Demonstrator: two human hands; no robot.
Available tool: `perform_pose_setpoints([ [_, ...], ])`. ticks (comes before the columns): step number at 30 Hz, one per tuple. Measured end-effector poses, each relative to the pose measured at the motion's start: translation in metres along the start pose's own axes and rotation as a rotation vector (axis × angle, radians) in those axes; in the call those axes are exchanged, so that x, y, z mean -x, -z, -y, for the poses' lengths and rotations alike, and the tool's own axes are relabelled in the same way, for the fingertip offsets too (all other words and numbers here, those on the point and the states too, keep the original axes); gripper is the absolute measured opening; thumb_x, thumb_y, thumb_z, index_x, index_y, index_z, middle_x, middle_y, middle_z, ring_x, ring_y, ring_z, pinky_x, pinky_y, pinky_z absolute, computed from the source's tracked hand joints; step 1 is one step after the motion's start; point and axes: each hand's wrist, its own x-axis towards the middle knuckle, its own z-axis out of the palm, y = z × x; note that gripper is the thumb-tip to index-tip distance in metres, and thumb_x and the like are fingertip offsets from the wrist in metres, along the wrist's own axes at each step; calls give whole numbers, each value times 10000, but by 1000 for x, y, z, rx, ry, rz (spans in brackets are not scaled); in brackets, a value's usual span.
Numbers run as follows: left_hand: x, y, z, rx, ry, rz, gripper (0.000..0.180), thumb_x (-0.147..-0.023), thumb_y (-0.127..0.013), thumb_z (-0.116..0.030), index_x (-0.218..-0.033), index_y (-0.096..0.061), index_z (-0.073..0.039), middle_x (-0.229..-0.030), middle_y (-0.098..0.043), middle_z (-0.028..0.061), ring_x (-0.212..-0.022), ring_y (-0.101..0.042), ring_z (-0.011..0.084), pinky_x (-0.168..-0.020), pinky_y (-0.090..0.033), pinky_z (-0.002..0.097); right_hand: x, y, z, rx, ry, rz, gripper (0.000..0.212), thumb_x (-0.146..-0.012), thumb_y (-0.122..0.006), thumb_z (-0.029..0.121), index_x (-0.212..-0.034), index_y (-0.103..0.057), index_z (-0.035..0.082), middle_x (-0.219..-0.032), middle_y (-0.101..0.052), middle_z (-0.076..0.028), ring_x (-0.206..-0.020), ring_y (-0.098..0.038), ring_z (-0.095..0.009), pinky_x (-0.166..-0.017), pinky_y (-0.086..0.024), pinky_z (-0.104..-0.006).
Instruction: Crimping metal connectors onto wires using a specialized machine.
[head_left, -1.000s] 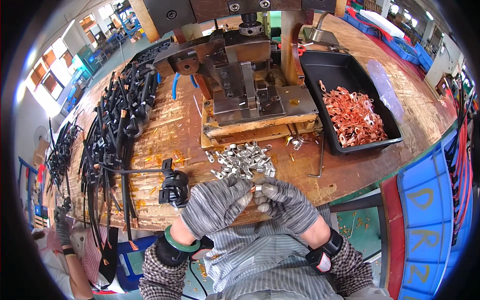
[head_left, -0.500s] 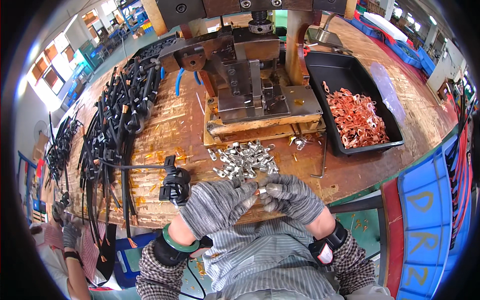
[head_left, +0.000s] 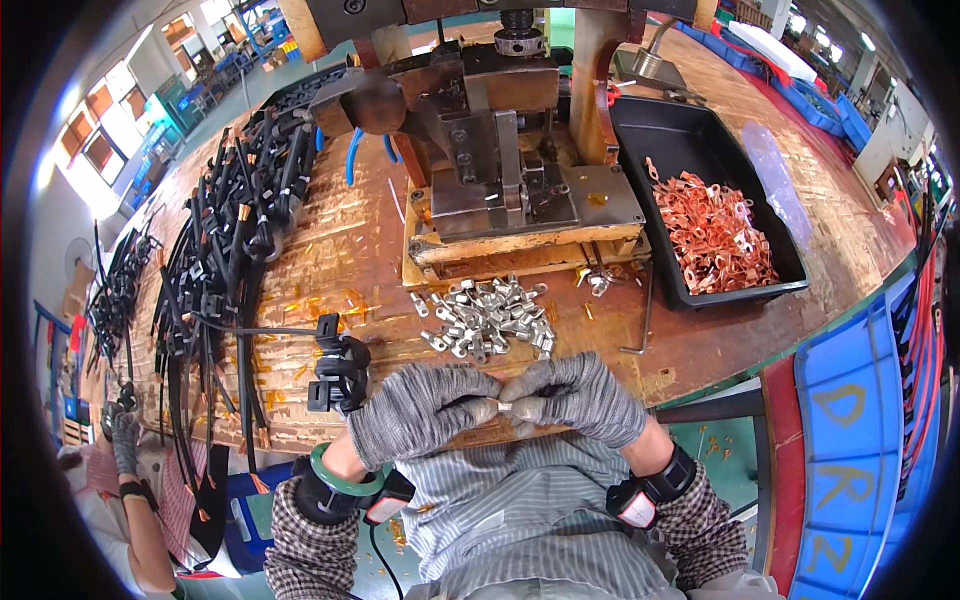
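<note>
My left hand (head_left: 420, 408) and my right hand (head_left: 588, 398), both in grey knit gloves, meet at the front edge of the bench. Between their fingertips they pinch a small metal cable lug (head_left: 505, 406), mostly covered by the gloves. Just beyond my fingers lies a loose pile of silver cable lugs (head_left: 490, 318). Behind the pile stands a heavy press (head_left: 510, 200) with a steel die block on a worn yellow base.
Right of the press, a black tray (head_left: 690, 300) holds copper lugs (head_left: 710, 235). Black cables (head_left: 235, 215) with bare copper ends heap on the left. A black clamp-like device (head_left: 340, 368) sits beside my left hand. A hex key (head_left: 646, 318) lies rightward. Another person's gloved hand (head_left: 124, 442) shows far left.
Both hands have come slightly lower and closer to me, with the lug turned between the fingertips. The view has shifted a little; the lug pile stays put.
</note>
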Motion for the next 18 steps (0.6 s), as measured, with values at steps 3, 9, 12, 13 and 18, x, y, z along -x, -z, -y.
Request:
perform_pose_setpoints([
  [3, 1, -1, -7, -54, 27, -78, 265, -815, -615, -244, -955, -614, -19, -878, -626, 113, -835, -606, 264, -718, -484, 332, -1, -2, -6, 103, 101, -45, 208, -774, -668, 67, -968, -643, -4, -880, -663, -65, -789, -622, -123, -690, -528, -252],
  [9, 9, 3, -40, -238, -5, -456, 327, -774, -666, -293, -948, -619, -21, -868, -598, 137, -786, -589, 268, -688, -474, 338, -3, -8, -1, -158, -12, -99, 202, -797, -647, 77, -981, -637, -6, -868, -660, -86, -782, -629, -129, -683, -538, -251],
  [12, 45, -7, -28, -411, -86, -1127, 269, -826, -608, -229, -941, -585, 12, -896, -574, 94, -855, -518, 211, -771, -420, 337, -5, -9, 3, -149, 4, -94, 217, -796, -649, 88, -990, -633, -9, -862, -659, -93, -781, -635, -136, -692, -542, -256],
  [13, 61, -9, -17, -512, -6, -1313, 245, -854, -568, -206, -947, -582, 20, -895, -571, 86, -871, -514, 205, -806, -406, 327, -5, -8, 3, -113, 14, -93, 225, -794, -652, 92, -993, -631, -11, -860, -659, -93, -779, -638, -139, -696, -544, -260],
  [18, 105, -16, 25, -92, 262, -1230, 382, -799, -626, -216, -1088, -517, 9, -1099, -496, 97, -982, -500, 213, -873, -405, 348, -5, -8, 0, -90, 32, -75, 220, -796, -646, 96, -984, -633, -18, -855, -659, -96, -777, -641, -148, -700, -542, -267],
])
